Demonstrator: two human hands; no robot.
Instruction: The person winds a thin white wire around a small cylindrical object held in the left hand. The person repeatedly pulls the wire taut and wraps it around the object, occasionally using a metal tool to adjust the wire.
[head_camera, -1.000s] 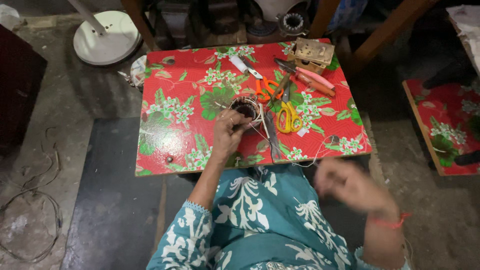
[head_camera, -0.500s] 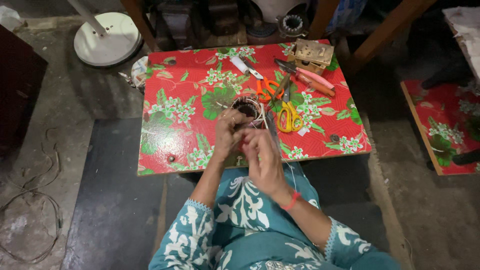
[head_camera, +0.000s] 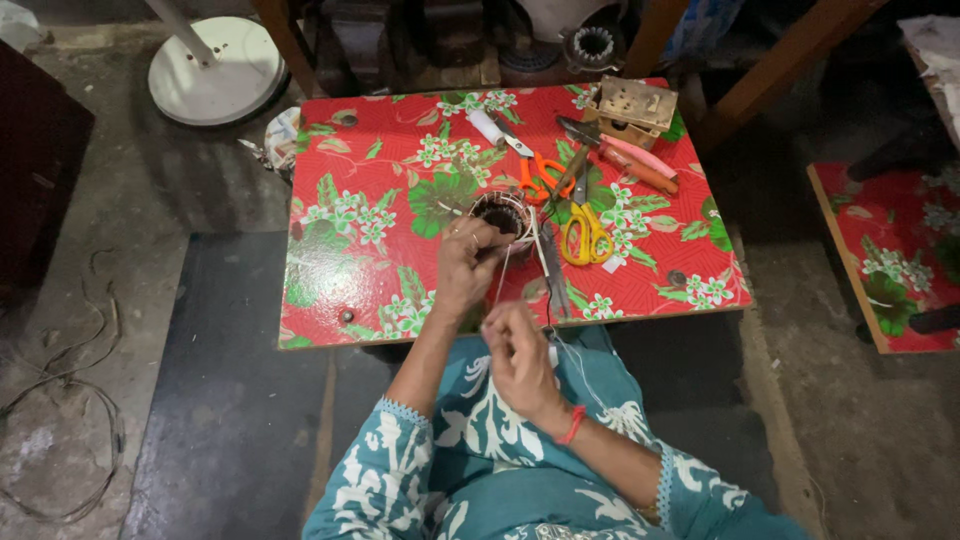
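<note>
Low table (head_camera: 380, 200), red cloth with a green and white flower print, standing on a grey concrete floor (head_camera: 110, 330); a white round fan base (head_camera: 215, 70) behind it at upper left, a second red-printed board (head_camera: 890, 250) at far right.

Item in hand: a round motor coil (head_camera: 500, 212), dark core with pale wire wound on it, resting on the table near its front half. Winding looks partly done: wire sits on the core, while loose strands (head_camera: 505, 275) run from it toward the person, so tying or threading appears unfinished.

Left hand (head_camera: 465, 265): fingers closed on the near side of the coil, steadying it.

Right hand (head_camera: 515, 350): just in front of the table edge, below the coil, fingertips pinched together on the thin strands.

Other items on the table, right of the coil: yellow scissors (head_camera: 585, 235), orange scissors (head_camera: 543, 175), pink-handled pliers (head_camera: 625, 160), a small cardboard box (head_camera: 632, 105), a white roll (head_camera: 487, 127).
</note>
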